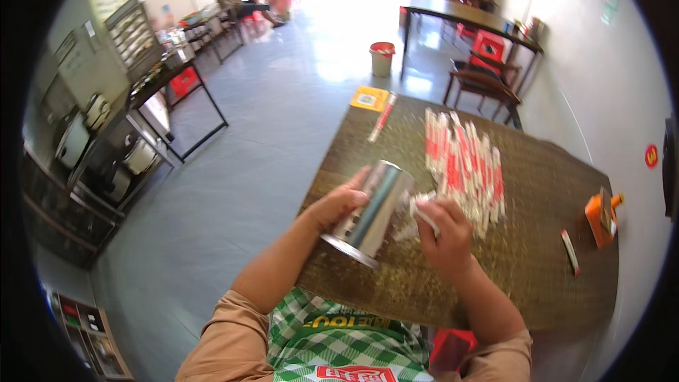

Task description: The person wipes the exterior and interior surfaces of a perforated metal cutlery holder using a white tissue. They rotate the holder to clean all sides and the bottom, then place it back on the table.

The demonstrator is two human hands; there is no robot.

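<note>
The left hand [338, 204] gripped a tilted metal cup [370, 211] at frame centre, above the dark table [544, 240]. The right hand [444, 230] pinched crumpled white paper [412, 213] at its mouth, beside a row of red-and-white wrapped chopsticks [467, 166].

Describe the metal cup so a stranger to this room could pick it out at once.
Start at the dark speckled table by the right wall, where a row of red-and-white wrapped chopsticks lies. At its near edge the left hand grips a shiny steel cup, tilted, its mouth toward the right hand. It is the only bare metal cylinder on the table.
</note>
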